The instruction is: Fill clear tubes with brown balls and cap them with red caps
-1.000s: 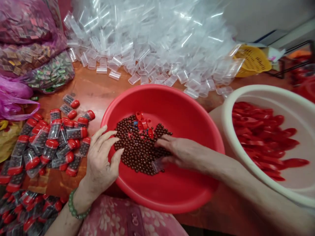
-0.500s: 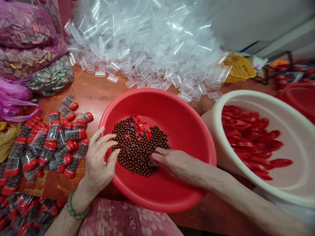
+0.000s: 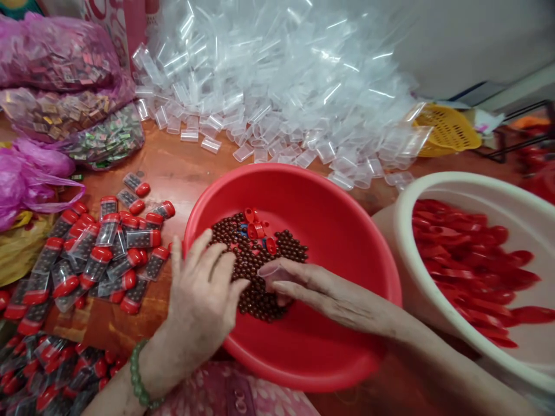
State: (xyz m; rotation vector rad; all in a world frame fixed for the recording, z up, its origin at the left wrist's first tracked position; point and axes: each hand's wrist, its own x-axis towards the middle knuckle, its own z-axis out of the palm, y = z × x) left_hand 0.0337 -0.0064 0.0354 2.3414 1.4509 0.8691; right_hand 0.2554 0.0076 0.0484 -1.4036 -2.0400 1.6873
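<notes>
A red basin (image 3: 347,231) stands in front of me with a heap of small round brown balls (image 3: 260,303) in it. Several small red plastic pieces (image 3: 256,230) lie among them. My right hand (image 3: 303,283) is inside the basin, its fingers closed around a small clear plastic tube (image 3: 273,270) just over the balls; what the tube holds I cannot make out. My left hand (image 3: 203,289), with a green bead bracelet (image 3: 141,375) at the wrist, hovers over the basin's left side. Its fingers are apart and nothing is in them.
Filled clear containers with red caps (image 3: 97,263) are piled at the left. Behind the basin rises a big heap of clear tubes (image 3: 277,98). A white tub (image 3: 405,242) of red caps (image 3: 468,266) stands at the right. Purple bags (image 3: 65,52) and a yellow basket (image 3: 448,130) sit farther back.
My right hand has lifted from the balls, bringing the clear tube into view. My left hand has moved right and in over the basin. The whole view has shifted a little.
</notes>
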